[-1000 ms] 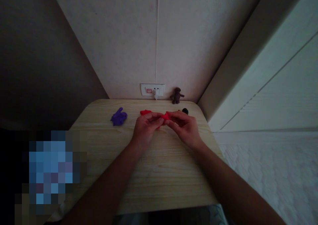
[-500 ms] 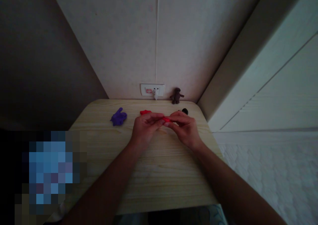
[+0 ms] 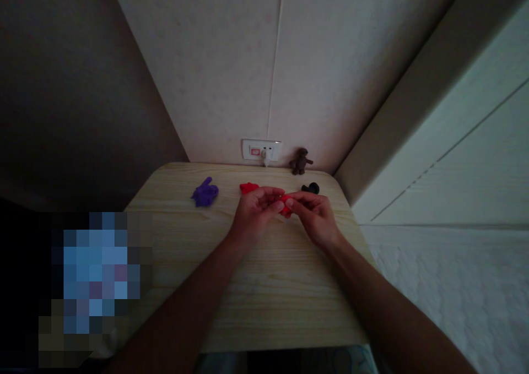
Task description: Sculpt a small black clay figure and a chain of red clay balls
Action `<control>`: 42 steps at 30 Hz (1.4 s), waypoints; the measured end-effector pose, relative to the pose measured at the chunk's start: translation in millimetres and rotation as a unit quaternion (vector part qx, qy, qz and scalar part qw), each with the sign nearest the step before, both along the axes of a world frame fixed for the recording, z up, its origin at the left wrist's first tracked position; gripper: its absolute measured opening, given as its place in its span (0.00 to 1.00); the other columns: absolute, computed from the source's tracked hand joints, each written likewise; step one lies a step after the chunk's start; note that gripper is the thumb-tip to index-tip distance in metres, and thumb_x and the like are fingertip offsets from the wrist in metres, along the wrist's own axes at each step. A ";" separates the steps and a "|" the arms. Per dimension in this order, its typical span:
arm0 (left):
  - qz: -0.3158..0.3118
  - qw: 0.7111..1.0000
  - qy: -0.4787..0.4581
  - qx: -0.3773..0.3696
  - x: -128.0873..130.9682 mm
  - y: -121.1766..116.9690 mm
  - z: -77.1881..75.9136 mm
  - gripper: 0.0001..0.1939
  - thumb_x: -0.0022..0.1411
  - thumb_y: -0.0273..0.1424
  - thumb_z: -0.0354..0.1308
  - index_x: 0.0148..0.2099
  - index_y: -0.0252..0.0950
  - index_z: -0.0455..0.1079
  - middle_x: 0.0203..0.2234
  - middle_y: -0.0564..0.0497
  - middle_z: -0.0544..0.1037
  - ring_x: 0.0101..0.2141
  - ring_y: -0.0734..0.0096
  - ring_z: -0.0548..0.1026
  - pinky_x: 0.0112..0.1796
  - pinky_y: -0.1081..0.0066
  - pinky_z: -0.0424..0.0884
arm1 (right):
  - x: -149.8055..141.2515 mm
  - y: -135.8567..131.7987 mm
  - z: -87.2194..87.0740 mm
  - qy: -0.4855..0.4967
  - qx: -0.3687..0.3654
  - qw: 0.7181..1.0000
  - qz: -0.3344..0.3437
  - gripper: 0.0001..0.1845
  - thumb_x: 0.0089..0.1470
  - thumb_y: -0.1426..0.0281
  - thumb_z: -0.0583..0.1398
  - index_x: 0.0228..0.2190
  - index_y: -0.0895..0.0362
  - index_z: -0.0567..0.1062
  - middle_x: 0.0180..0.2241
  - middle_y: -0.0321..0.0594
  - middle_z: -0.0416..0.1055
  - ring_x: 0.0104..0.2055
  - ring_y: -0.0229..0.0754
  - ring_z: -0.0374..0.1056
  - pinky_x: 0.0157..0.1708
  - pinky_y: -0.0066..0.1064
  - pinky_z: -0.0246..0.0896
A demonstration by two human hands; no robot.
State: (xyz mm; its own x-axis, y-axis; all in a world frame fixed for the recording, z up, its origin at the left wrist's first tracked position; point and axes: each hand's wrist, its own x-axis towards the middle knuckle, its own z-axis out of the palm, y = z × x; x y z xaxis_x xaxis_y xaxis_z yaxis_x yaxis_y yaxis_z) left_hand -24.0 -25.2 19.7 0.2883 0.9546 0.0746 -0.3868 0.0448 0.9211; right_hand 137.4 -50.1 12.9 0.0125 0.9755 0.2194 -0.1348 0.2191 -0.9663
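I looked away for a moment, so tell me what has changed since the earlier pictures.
The right hand's fingers have dipped slightly, uncovering more of the black piece. The red piece now shows below both thumbs; neither the right nor left hand let go. The view swung slightly left. The purple piece and brown figure stayed put.

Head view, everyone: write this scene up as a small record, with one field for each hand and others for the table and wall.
left hand: left hand pinching the red piece
right hand: right hand, grip on the same piece
table, left: purple lump on the table
table, middle: red lump, partly hidden
table, right: black piece
table, back edge: brown figure, upright
wall: socket with a plug
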 end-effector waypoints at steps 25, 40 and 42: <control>0.031 0.998 0.057 0.006 -4.7 -1.0 11.2 0.22 0.46 0.33 0.77 0.44 0.34 0.79 0.29 0.51 0.82 0.31 0.69 0.80 0.36 0.69 0.77 | 4.0 -3.4 -0.1 -0.528 0.265 0.803 -0.073 0.15 0.69 0.69 0.55 0.32 0.58 0.76 0.26 0.41 0.72 0.26 0.39 0.65 0.29 0.32 0.57; 0.006 0.991 -0.091 -0.095 11.2 -1.2 6.6 0.21 0.56 0.47 0.71 0.42 0.34 0.79 0.41 0.44 0.83 0.42 0.64 0.81 0.44 0.66 0.77 | -3.1 -8.0 2.1 -0.466 0.291 0.826 -0.129 0.14 0.70 0.67 0.57 0.49 0.57 0.80 0.36 0.48 0.78 0.36 0.47 0.73 0.36 0.39 0.72; 0.022 0.991 -0.088 -0.096 17.8 -3.1 8.9 0.23 0.58 0.50 0.69 0.42 0.34 0.80 0.43 0.42 0.84 0.47 0.62 0.81 0.50 0.65 0.75 | -11.9 -11.0 5.8 -0.487 0.311 0.809 -0.109 0.17 0.69 0.69 0.56 0.54 0.57 0.79 0.39 0.51 0.78 0.41 0.51 0.74 0.40 0.43 0.74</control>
State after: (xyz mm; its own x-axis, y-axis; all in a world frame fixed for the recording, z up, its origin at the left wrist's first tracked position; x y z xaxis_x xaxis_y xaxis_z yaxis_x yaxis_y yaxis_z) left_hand -6.2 -28.3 28.5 0.2444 0.9675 -0.0643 -0.5463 0.1922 0.8152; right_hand 125.5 -61.1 18.7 -0.3054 0.6711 0.6756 0.7311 0.6198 -0.2851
